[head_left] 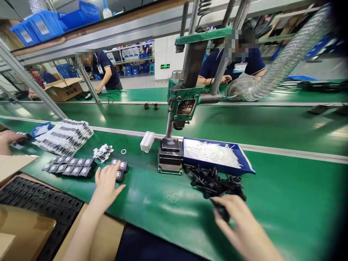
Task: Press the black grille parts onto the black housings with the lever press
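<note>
My left hand (106, 186) rests on the green bench with its fingers spread. Its fingertips reach over a small group of black square parts with white round centres (123, 166). A larger block of the same parts in rows (69, 166) lies left of it. On the right, my right hand (240, 223) pinches a black plastic piece (221, 211) between thumb and fingers; its exact kind is partly hidden. Just beyond that hand is a heap of black stemmed plastic parts (213, 183). Behind the heap, a blue tray (246, 159) holds thin white sticks.
A green hand press (185, 101) stands mid-bench over a black base block (170, 156). White pieces (103, 152), a white ring (123, 151) and a clear box (147, 141) lie left of it. Cartons (24, 228) sit at lower left. Another person's hand (9, 137) shows far left.
</note>
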`<action>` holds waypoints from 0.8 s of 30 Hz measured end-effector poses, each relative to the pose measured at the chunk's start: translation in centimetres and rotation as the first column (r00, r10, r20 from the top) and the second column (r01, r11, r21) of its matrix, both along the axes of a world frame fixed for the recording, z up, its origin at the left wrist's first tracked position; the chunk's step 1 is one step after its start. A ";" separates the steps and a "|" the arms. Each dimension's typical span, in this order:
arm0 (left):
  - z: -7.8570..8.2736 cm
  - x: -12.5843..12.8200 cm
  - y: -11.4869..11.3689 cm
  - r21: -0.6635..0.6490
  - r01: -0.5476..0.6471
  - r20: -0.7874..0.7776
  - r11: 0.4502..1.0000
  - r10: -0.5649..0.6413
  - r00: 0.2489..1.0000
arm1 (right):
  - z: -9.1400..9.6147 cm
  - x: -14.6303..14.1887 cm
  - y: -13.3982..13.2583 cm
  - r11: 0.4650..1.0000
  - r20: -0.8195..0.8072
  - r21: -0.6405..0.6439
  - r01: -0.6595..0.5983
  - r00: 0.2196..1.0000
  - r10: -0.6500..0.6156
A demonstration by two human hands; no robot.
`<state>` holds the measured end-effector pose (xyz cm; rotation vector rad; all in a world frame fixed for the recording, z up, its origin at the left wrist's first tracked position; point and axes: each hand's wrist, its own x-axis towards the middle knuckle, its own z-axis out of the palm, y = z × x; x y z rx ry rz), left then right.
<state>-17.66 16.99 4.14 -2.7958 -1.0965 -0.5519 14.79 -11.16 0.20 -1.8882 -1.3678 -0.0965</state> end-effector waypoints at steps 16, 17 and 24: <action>-1.9 4.6 -4.8 -0.607 0.444 0.358 0.659 -0.272 0.893 | -1.3 -5.2 2.5 0.967 -0.217 -0.087 -0.240 0.952 0.217; -2.5 5.7 -6.3 -0.655 0.465 0.407 0.595 -0.241 0.881 | -1.2 -5.0 2.5 0.965 -0.239 -0.091 -0.246 0.946 0.219; -5.3 9.7 -12.4 -0.760 0.557 0.572 0.335 -0.063 0.818 | -0.7 -3.8 2.0 0.948 -0.305 -0.141 -0.286 0.924 0.233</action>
